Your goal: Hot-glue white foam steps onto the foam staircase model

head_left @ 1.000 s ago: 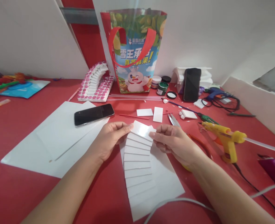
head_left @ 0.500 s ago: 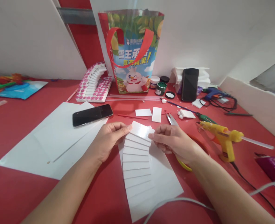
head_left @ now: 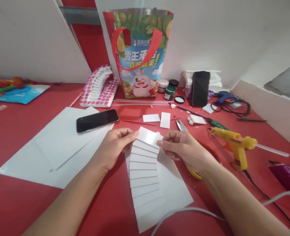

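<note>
A curved row of overlapping white foam-board strips (head_left: 143, 174) runs like stair steps over a white board (head_left: 175, 186) on the red table. At its far end lies the top white rectangular piece (head_left: 147, 136). My left hand (head_left: 115, 144) pinches that piece at its left corner between thumb and fingers. On the opposite side, my right hand (head_left: 178, 146) grips its right edge, thumb on top and fingers curled beneath. Just beyond the hands rest two loose white rectangles (head_left: 151, 118). Scissors (head_left: 181, 125) lie partly hidden under my right hand and forearm.
At right lies a yellow glue gun (head_left: 235, 141) with a cord. A black phone (head_left: 98, 121) sits on white sheets (head_left: 44, 147) at left. Behind stand a printed bag (head_left: 140, 59), a pink-dotted stair model (head_left: 99, 88), paint jars (head_left: 169, 93) and another phone (head_left: 200, 88). A white cable (head_left: 191, 208) crosses the front.
</note>
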Demonstrator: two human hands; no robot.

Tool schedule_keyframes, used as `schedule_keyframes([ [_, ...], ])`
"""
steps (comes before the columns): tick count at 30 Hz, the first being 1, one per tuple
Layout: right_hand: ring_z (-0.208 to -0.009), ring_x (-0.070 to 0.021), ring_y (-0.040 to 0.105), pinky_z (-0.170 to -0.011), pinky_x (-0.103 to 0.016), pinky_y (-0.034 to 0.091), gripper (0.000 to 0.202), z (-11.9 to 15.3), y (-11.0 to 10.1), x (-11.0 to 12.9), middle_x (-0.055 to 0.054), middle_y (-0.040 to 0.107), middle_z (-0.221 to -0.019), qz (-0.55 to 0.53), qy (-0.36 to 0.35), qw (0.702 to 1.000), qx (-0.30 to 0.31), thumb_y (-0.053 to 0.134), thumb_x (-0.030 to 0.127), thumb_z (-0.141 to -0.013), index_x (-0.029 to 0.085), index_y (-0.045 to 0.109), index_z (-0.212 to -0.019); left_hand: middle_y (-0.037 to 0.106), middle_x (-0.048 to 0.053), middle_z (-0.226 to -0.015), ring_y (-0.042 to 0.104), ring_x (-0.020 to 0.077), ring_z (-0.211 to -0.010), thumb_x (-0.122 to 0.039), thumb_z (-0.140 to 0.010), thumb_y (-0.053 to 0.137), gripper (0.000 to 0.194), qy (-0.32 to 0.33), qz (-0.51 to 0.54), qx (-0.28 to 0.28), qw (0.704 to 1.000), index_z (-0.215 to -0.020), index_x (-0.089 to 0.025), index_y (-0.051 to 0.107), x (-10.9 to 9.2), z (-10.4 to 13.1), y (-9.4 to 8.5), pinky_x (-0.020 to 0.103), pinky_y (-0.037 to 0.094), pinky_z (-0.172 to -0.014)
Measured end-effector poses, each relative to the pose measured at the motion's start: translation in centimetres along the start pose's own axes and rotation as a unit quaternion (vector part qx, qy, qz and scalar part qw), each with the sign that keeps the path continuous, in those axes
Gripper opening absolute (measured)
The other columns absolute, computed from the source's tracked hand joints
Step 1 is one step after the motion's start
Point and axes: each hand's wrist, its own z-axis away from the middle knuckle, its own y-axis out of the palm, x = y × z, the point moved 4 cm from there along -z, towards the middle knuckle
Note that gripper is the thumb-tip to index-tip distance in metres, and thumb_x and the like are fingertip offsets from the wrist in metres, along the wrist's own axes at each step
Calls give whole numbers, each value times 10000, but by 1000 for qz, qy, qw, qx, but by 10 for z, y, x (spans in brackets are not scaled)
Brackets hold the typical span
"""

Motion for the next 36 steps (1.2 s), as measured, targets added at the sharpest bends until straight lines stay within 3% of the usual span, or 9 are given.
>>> schedule_keyframes([
  [9, -482, -58, 373, -441, -223, 206, 520, 2, -4, 6, 41, 500, -549, 53, 37, 998, -11, 838, 623, -655, 173, 579, -669, 622, 6, -654, 517, 113, -581, -555, -735, 792, 408, -18, -21, -37, 999, -645, -176, 670, 2, -1, -6, 242, 423, -575],
  [14, -456, -54, 343, -441, -232, 201, 495, 3, -4, 5, 58, 467, -508, 81, 42, 996, -14, 847, 574, -669, 186, 543, -635, 597, -10, -630, 530, 117, -587, -525, -753, 783, 392, -11, -23, -18, 1000, -626, -180, 647, 1, 1, -5, 253, 419, -593],
  [20, -485, -70, 368, -454, -241, 225, 447, 3, -3, -2, 46, 507, -539, 94, 22, 995, 8, 809, 540, -740, 190, 545, -655, 558, -20, -620, 413, 92, -530, -447, -767, 787, 285, 15, -37, 2, 999, -719, -177, 713, 1, 0, -4, 243, 278, -497],
  [26, -474, -69, 355, -453, -239, 220, 433, 1, 0, -2, 56, 481, -514, 77, 6, 997, 13, 786, 527, -771, 192, 539, -652, 536, -26, -610, 384, 81, -526, -426, -775, 790, 274, 26, -32, -3, 999, -706, -175, 705, 2, -2, -5, 236, 281, -498],
  [31, -464, -66, 352, -452, -240, 214, 440, 0, 2, 0, 64, 468, -498, 64, 2, 998, 8, 811, 531, -742, 195, 537, -665, 584, -17, -624, 430, 76, -529, -461, -769, 797, 309, 25, -11, -8, 1000, -712, -169, 715, 1, -3, -4, 230, 296, -471],
  [36, -491, -54, 343, -473, -239, 199, 408, 9, 1, 5, 52, 456, -560, 84, 25, 996, -10, 738, 516, -833, 173, 566, -693, 651, 0, -639, 546, 107, -620, -501, -845, 723, 352, 29, -16, -57, 998, -777, -156, 747, -4, 0, -14, 214, 328, -475],
])
